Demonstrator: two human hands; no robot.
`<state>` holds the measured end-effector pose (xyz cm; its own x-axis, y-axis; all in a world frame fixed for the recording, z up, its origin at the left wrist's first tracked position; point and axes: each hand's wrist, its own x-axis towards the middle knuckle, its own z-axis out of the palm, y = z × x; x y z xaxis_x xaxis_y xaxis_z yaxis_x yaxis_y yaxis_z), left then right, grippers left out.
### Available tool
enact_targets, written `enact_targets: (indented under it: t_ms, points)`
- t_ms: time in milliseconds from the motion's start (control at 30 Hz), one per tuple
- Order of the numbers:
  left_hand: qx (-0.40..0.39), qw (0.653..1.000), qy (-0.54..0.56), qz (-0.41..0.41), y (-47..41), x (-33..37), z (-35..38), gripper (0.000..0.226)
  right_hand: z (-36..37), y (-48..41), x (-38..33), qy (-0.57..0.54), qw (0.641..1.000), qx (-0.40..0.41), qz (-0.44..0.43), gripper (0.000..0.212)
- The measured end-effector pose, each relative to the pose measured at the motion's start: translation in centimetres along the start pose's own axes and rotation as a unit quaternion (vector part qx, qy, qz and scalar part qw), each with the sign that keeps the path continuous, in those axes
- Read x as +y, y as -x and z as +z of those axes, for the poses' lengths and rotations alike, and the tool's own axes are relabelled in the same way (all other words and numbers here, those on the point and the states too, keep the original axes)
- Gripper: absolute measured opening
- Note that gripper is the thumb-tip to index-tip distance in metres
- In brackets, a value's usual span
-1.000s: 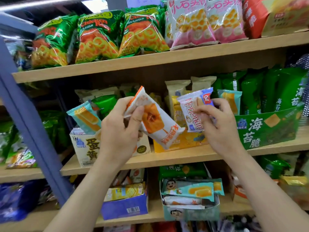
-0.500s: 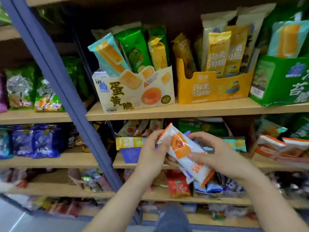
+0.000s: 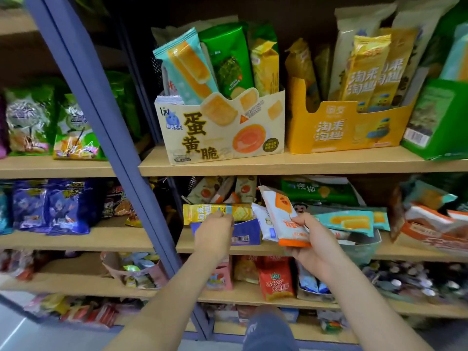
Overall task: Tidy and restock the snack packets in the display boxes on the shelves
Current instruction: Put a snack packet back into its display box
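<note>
Orange-white packet (image 3: 281, 211) in right hand (image 3: 319, 249), left hand (image 3: 214, 236) pinching yellow packet (image 3: 202, 212) edge

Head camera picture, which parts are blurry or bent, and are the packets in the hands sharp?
Head view: centre sharp, the cream box print readable; far-right packets and floor-level packets smeared; blue post leans, likely wide-lens distortion; the orange and white packet in the right hand and the yellow packet in the left hand slightly soft.
</note>
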<state>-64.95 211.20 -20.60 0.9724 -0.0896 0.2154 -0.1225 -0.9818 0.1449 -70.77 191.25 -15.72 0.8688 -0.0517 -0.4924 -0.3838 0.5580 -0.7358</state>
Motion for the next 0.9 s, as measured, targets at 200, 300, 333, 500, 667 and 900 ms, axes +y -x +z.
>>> enact_targets:
  t_ms: [200,300,333,500,667,900]
  points:
    - [0.048,0.993,0.028,0.102,2.9,-1.8,1.2,0.008,2.1,-2.5,-0.3,0.042,0.996,-0.017,-0.081,0.026]
    - [0.077,0.987,0.041,0.137,4.9,-2.8,2.3,0.035,3.6,-3.6,-0.1,0.103,0.986,-0.017,-0.132,0.031]
    - [0.082,0.986,0.051,0.138,5.4,-3.0,2.6,0.04,4.2,-4.1,0.2,0.127,0.98,-0.012,-0.15,0.031]
    - [0.118,0.977,0.098,0.148,6.2,-3.1,2.2,0.015,5.8,-6.1,2.9,0.335,0.913,0.04,-0.232,0.062]
    - [0.193,0.971,0.122,0.07,6.4,-3.5,-0.5,0.025,6.2,-6.8,2.3,0.605,0.749,0.067,-0.26,0.067]
    - [0.04,0.959,0.236,-0.152,4.8,-6.3,-2.4,0.066,5.1,-6.1,2.3,0.586,0.787,0.034,-0.191,0.067]
